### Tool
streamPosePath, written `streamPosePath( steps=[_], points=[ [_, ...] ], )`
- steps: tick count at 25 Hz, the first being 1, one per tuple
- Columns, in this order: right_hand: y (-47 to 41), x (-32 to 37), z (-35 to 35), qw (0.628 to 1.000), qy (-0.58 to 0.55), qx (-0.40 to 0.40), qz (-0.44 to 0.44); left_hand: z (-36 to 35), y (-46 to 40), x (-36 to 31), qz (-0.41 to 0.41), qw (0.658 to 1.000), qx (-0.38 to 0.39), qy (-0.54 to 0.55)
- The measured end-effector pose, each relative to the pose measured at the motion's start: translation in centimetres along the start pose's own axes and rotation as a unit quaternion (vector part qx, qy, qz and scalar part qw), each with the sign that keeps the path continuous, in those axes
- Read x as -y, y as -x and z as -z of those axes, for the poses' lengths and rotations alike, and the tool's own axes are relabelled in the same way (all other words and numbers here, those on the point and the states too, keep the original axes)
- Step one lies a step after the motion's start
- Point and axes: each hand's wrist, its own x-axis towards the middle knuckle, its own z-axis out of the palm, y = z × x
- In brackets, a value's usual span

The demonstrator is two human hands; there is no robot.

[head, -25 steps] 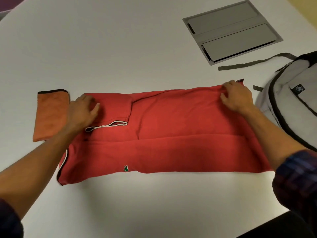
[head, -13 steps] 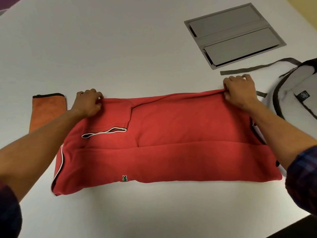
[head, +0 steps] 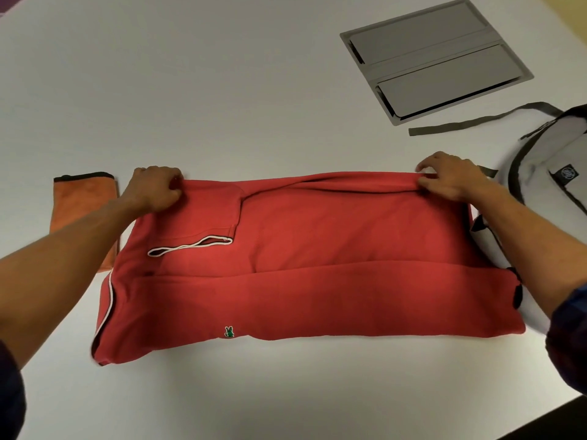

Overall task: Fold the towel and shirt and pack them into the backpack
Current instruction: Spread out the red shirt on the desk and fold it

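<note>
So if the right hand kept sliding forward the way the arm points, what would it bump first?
Probably nothing: past the right hand the white table looks bare. The grey floppy strap lies slightly right.

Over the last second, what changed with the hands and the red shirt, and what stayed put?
The left hand and right hand, lying on the far part of the shirt a second ago, now each pinch its far edge at a corner and lift it slightly. The near fold is unchanged. The folded orange towel, the backpack and the grey panel stayed as they were.
</note>
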Motion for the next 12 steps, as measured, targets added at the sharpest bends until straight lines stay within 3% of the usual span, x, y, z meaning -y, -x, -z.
streamPosePath(
  steps=[3,9,12],
  points=[
    [0.1,-0.2,0.4,0.999,0.031,0.013,0.011,0.0,-0.4,0.5,0.002,1.000,-0.012,-0.013],
    [0.3,-0.1,-0.4,0.997,-0.011,-0.026,0.074,-0.1,-0.7,0.9,-0.001,1.000,-0.014,-0.006],
    [0.0,-0.2,0.0,0.994,-0.022,-0.087,0.061,0.4,-0.6,1.3,0.007,0.999,-0.034,0.003]
  ],
)
